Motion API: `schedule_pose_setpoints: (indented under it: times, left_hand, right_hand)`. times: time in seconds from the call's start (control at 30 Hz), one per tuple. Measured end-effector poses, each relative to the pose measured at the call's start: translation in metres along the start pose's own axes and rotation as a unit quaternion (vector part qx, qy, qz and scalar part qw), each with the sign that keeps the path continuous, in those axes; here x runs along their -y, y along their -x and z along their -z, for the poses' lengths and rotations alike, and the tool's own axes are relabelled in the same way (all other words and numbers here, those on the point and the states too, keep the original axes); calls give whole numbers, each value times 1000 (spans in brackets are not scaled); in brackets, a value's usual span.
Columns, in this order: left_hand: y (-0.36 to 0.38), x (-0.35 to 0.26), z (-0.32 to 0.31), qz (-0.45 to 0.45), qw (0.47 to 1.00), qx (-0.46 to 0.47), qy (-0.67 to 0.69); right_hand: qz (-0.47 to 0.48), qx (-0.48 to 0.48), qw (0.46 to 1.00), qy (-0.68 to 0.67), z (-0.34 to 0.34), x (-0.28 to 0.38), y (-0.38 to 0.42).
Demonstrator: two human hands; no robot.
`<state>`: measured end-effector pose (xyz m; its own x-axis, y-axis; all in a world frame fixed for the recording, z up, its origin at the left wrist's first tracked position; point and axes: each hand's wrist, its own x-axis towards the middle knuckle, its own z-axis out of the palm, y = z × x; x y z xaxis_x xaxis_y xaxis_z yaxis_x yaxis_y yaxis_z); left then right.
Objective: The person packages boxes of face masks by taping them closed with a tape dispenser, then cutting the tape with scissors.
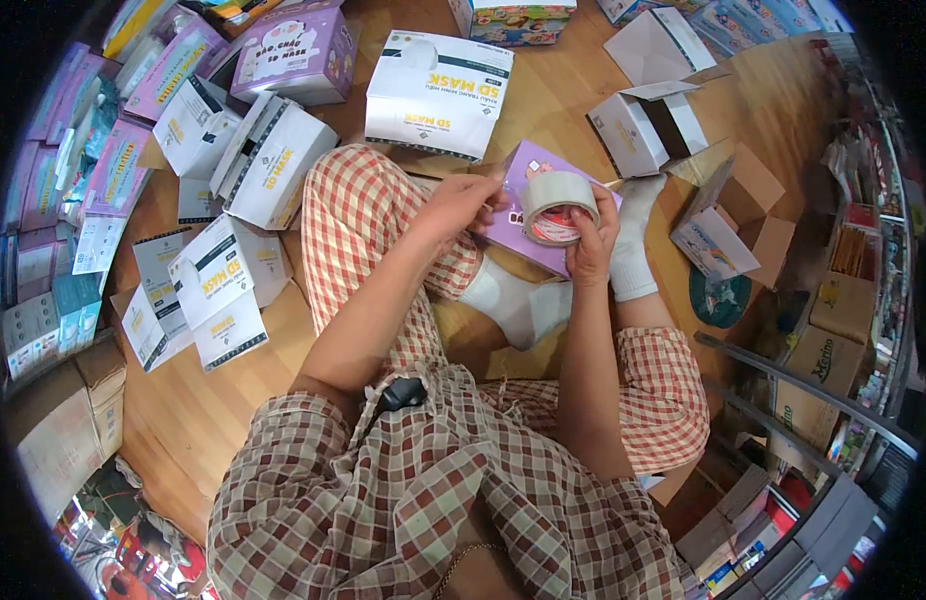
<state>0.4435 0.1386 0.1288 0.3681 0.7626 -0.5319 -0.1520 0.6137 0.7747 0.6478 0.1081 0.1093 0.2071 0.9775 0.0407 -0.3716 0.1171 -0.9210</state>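
Note:
In the head view, my right hand (591,245) grips a wide roll of packing tape (555,190), its thumb inside the core. Under the roll lies a purple face mask box (528,165), between my legs and close to my feet. At the box's left edge is my left hand (463,208), its fingers curled and pinched together. What they pinch, perhaps the tape's end, is too small to make out. The roll covers part of the printing on the box.
White mask boxes (438,95) stand in front of me, with opened ones (638,130) to the right and more (218,280) on the left. An open carton (733,225) lies at the right. Purple boxes (293,50) are stacked at the left; a metal rail (803,385) runs along the right.

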Motion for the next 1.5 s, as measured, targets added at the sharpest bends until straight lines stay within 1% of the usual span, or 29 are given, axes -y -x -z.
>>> schedule_pose_setpoints:
  times: [0.03, 0.1, 0.23, 0.3, 0.43, 0.5, 0.63, 0.7, 0.83, 1.0, 1.13, 1.2, 1.23, 1.3, 1.33, 1.4, 1.43, 1.5]
  left_hand:
    - [0, -1, -2, 1, 1000, -2, 0]
    - [-2, -4, -9, 31, 999, -3, 12]
    - [-5, -6, -16, 40, 999, 8, -2]
    - [-13, 0, -12, 26, 999, 35, -7]
    - [-11, 4, -8, 10, 999, 46, -11]
    - [-11, 7, -4, 12, 997, 77, 10]
    - [-8, 7, 0, 9, 997, 80, 6]
    - [-6, 6, 1, 3, 995, 101, 21]
    - [-2, 1, 0, 5, 994, 98, 40]
    - [0, 5, 3, 0, 989, 128, 68]
    - [0, 6, 3, 3, 989, 127, 81]
    - [-1, 3, 3, 38, 981, 134, 135]
    - [1, 2, 1, 37, 981, 134, 136]
    - [4, 0, -7, 23, 993, 73, 89]
    - [0, 6, -6, 23, 993, 73, 91]
    - [-11, 21, -2, -63, 992, 73, 77]
    - [-12, 20, -2, -64, 992, 73, 79]
    - [-14, 18, -1, -106, 993, 36, 40]
  right_hand:
    - [-2, 0, 1000, -2, 1, -2, 1]
    - [-1, 18, 1000, -9, 6, -3, 0]
    - [13, 30, 999, 5, 4, -2, 2]
    - [9, 37, 999, 9, 4, -2, 2]
    - [17, 30, 999, -5, 5, -2, 5]
    - [15, 31, 999, 6, 6, -3, 5]
    - [9, 38, 999, -11, 5, -1, 6]
    - [10, 36, 999, -17, 5, -2, 6]
    - [18, 37, 999, -5, 8, -5, 5]
    - [8, 31, 999, -24, 9, -8, 5]
    - [15, 37, 999, -17, 6, -5, 5]
    - [16, 38, 999, 3, 6, -5, 5]
    - [16, 39, 999, 3, 7, -6, 4]
    - [19, 44, 999, 2, 7, -6, 4]
    - [18, 45, 999, 3, 8, -7, 4]
    - [21, 37, 999, -6, 8, -9, 4]
    - [21, 38, 999, -5, 8, -9, 4]
    - [31, 39, 998, 45, 6, -8, 6]
